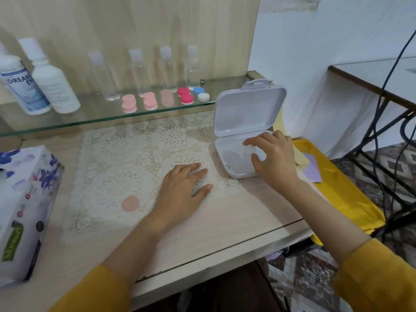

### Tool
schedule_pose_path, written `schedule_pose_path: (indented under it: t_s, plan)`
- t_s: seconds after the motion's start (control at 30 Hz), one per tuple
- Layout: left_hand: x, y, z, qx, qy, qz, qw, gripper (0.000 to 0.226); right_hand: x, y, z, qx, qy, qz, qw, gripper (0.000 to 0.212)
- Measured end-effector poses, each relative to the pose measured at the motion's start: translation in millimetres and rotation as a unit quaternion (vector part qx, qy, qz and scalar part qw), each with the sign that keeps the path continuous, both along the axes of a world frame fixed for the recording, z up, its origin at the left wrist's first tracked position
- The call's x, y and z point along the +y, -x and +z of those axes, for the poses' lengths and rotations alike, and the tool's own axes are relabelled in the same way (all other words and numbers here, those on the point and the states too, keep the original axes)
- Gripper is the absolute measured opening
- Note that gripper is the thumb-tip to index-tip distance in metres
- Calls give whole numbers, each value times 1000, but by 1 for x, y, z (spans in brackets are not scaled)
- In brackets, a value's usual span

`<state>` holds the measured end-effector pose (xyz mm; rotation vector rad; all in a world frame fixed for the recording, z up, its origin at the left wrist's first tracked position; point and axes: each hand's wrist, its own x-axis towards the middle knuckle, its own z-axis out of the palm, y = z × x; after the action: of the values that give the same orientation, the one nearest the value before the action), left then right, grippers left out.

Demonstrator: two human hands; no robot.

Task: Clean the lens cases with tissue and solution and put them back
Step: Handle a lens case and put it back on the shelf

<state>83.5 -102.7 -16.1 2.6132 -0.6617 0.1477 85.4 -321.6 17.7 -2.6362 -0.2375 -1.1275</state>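
We find the right hand (275, 158) pinching a small translucent white lens-case piece (256, 153) between thumb and fingertips, over the open tray of a white hinged plastic box (236, 174) whose lid stands upright. The left hand (182, 185) lies flat, fingers straight and slightly spread, on a cream lace mat (126, 154) just beside the box, gripping nothing. A lone pale pink round cap (130, 203) lies on the mat, near the left wrist. On the glass shelf (90, 113) behind stand pink lens cases (149, 101), one blue-and-white lens case (201, 93), four clear small bottles (140, 73) and two white solution bottles (56, 86). A floral tissue box (24, 199) sits at the table's left edge.
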Motion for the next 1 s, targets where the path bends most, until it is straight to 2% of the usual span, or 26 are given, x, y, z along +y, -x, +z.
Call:
schedule_pose_path:
  t_s: [0.27,0.4,0.5,0.7,0.83,1.0]
  plan:
    - [0,2,1,0,6,-4,1000,61,1,-1,-2,-12,-10,7,1000,31]
    - [0,1,2,-8,11,-4,1000,47,0,-1,-2,-11,-18,7,1000,31]
    - [0,2,2,-9,17,-3,1000,45,0,0,-1,-4,-29,-1,1000,28]
    - [1,-1,8,26,87,6,996,41,17,4,8,27,-127,49,990,24]
    - [20,0,22,27,130,33,991,39,49,11,16,103,-217,97,966,21]
    - [65,6,31,4,128,103,986,36,92,12,1,213,-219,167,937,27]
